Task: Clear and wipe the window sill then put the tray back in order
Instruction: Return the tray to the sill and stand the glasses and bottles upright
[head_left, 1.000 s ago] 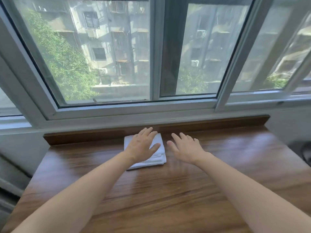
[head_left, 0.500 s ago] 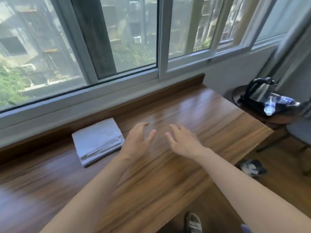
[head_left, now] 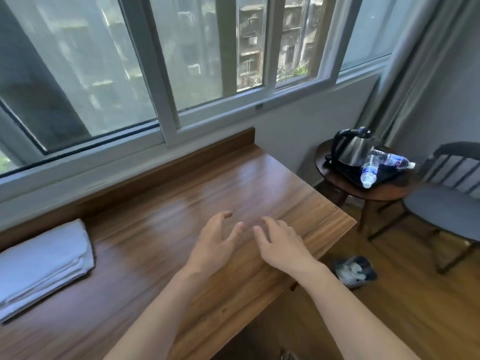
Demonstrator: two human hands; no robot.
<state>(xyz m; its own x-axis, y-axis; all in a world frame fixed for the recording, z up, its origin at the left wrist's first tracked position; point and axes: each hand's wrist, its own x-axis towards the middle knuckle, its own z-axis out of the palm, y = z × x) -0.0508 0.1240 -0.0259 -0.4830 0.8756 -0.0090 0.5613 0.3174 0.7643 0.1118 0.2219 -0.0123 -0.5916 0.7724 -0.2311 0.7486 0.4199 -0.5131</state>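
While both arms reach forward over the wooden bench (head_left: 161,229) below the window (head_left: 130,74), the left hand (head_left: 215,245) and right hand (head_left: 281,244) hover side by side near its right end, each empty with fingers spread and slightly curled, holding nothing. A folded white towel (head_left: 44,266) lies flat on the bench at the far left, well apart from both hands. Beyond the bench's right edge stands a small round side table (head_left: 363,190) carrying a dark tray (head_left: 350,175); on the tray sit a steel kettle (head_left: 350,149) and two plastic water bottles (head_left: 368,170) lying on their sides. A grey-seated chair (head_left: 446,206) stands beside that table. A small bin (head_left: 354,271) sits on the floor near the bench's corner.
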